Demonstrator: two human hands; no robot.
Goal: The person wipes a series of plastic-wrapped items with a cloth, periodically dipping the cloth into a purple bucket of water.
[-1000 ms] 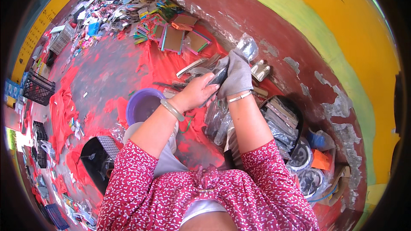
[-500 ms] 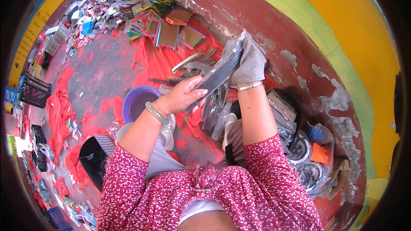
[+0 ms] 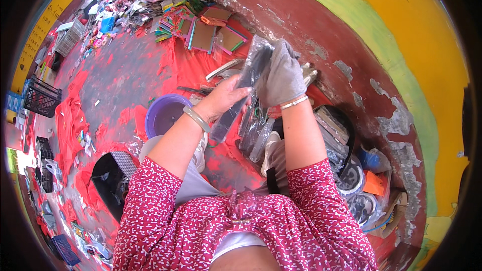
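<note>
My left hand [image 3: 223, 98], bare and wearing a pale bangle, is closed around a long flat dark strip [image 3: 255, 68] in clear plastic wrap. Its thumb lies across the front face. The strip is steeply tilted, upper end leaning away to the right. My right hand [image 3: 283, 75], in a grey fabric glove, is closed at the strip's upper right edge; its fingertips are partly hidden. Below, several similar plastic-wrapped pieces [image 3: 258, 138] lie on the floor between my feet and the wall. A purple bucket [image 3: 149, 120] stands left of my left forearm.
Wrapped items fill a black container [image 3: 334, 133] at my right, by the peeling red wall [image 3: 346, 40]. Bagged round goods [image 3: 361, 206] sit nearer. An opened black bag [image 3: 105, 180] is at my left. Boards [image 3: 203, 37] and mixed goods are piled far off; a black crate [image 3: 42, 96] stands far left.
The wrapped strip has swung more upright, its upper end shifting left. My gloved right hand has moved slightly left and down along its edge. My left hand still holds it.
</note>
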